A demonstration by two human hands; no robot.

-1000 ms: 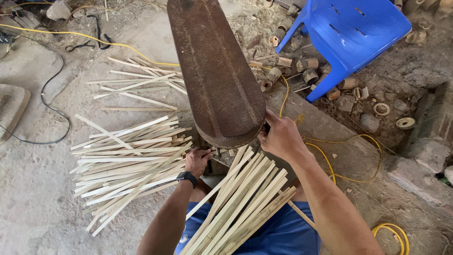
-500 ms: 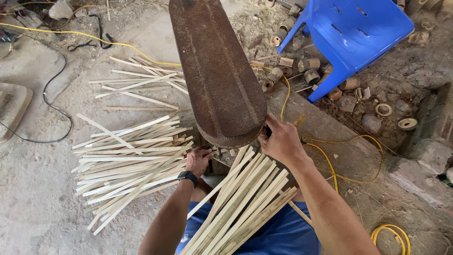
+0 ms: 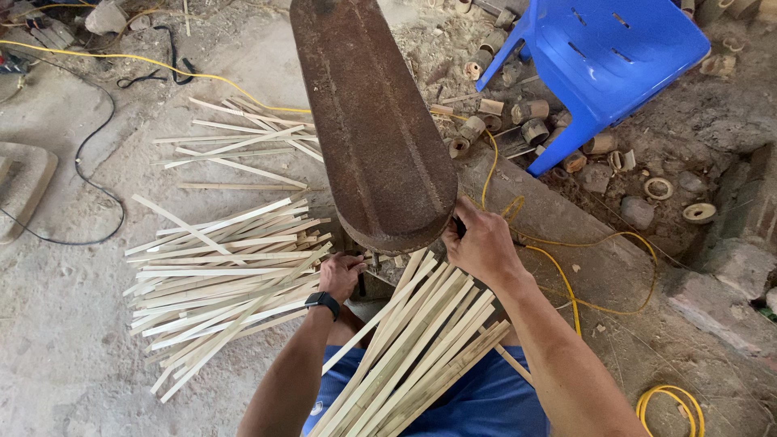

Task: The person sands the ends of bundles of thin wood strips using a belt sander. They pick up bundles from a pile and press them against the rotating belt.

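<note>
Hands: both are set at the near end of the rusty metal guard (image 3: 372, 137).
Strip bundle (image 3: 413, 348): laid across the lap, long axis running from the body up toward the guard, nearer the right hand.
Right hand (image 3: 481, 243): closed on the guard's edge, beside the strip tips.
Left hand (image 3: 340, 273): curled beneath the guard; its grasp cannot be told.
Floor pile (image 3: 227, 267): split strips lying to the left.

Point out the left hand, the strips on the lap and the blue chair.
left hand (image 3: 340, 273), head view, back of the hand.
strips (image 3: 417, 348), head view, middle of the bundle on the lap.
blue chair (image 3: 619, 44), head view, seat surface.
</note>
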